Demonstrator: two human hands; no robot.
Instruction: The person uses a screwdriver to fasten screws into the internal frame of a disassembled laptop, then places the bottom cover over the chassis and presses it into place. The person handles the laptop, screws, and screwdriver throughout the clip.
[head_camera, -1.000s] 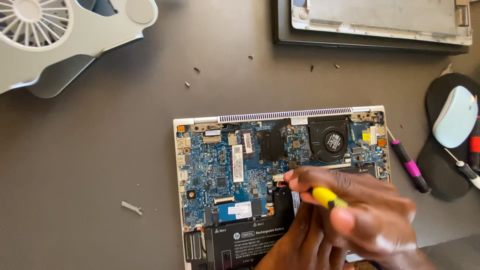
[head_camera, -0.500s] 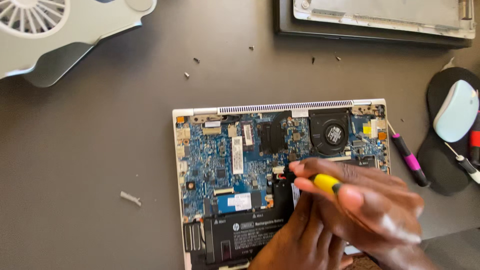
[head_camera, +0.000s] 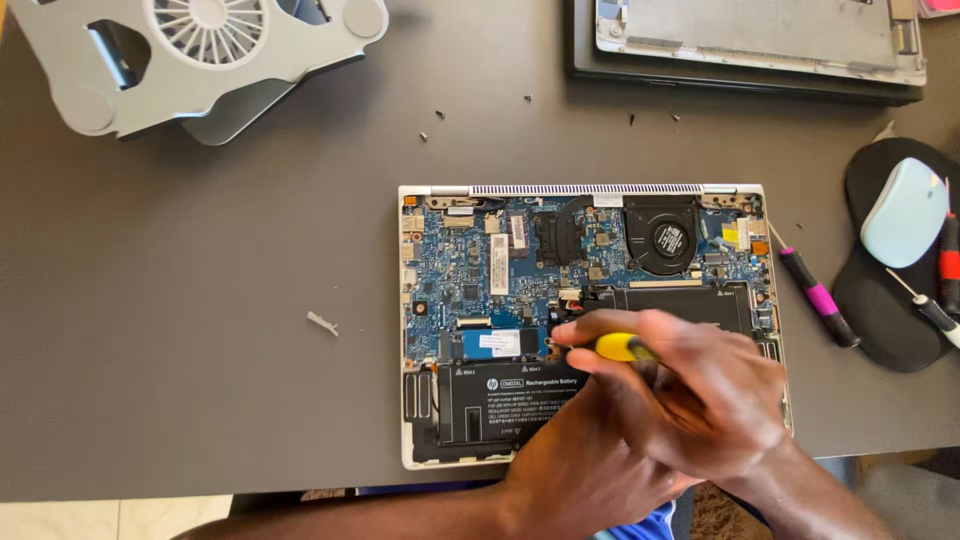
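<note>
**Over the opened laptop: a yellow-handled driver pinched in the right hand**

Above the middle of the open laptop (head_camera: 590, 320), the head view shows the right hand (head_camera: 700, 400) with its fingers (head_camera: 610, 325) curled tight around a yellow-handled screwdriver (head_camera: 622, 347). Thumb and fingertips pinch the handle, and only a short yellow stretch shows between them. The tip is hidden under the fingers, so whether it sits on a screw cannot be told. The handle lies just above the black battery (head_camera: 510, 400) and right of the blue board (head_camera: 480, 280).

The left hand (head_camera: 580, 470) lies beneath the right one, over the laptop's lower edge. Its fingers are covered, so its grip cannot be told.

On the dark table (head_camera: 200, 330), a pink-handled screwdriver (head_camera: 815, 295) lies just right of the laptop. A pale mouse (head_camera: 903, 212) sits on a black pad (head_camera: 880, 310). A grey cooling stand (head_camera: 200, 60) lies at far left.
</note>
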